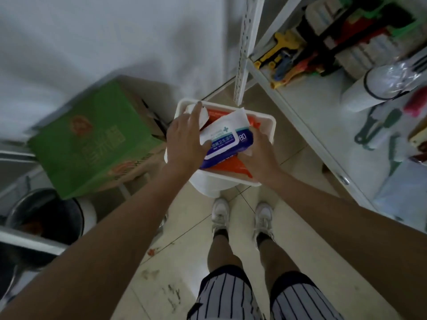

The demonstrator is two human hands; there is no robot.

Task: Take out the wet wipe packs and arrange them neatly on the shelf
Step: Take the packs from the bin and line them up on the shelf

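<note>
The person stands over a white tub [265, 181] set on the floor just in front of their shoes [242, 215], and every place below is given from that tub. Lying across its top is a blue-and-white wet wipe pack [227, 140], tilted, resting on orange packs [233, 165] stacked beneath it inside the tub. The left hand [184, 142] presses on the pack's left end, thumb on its face and fingers spread out over a white item [204, 114] at the tub's far left corner; its grip is loose and splayed, not closed round anything. The right hand [258, 151] cups the pack's right end, fingers curled at its edge; whether they have truly clamped it cannot be told, since the fingertips are hidden behind the pack. Holding both ends likely suits a soft, floppy pack, keeping it flat and level for lifting clear of the tub's rim.

To the right of the tub rises the white shelf [307, 105], its near board partly bare beside a white roll [369, 88] and coloured tools [288, 61], which is probably where the pack is meant to go. To the left of the tub sits a green carton [92, 139]. No pack appears on the shelf yet, so the task seems to be at an early stage
</note>
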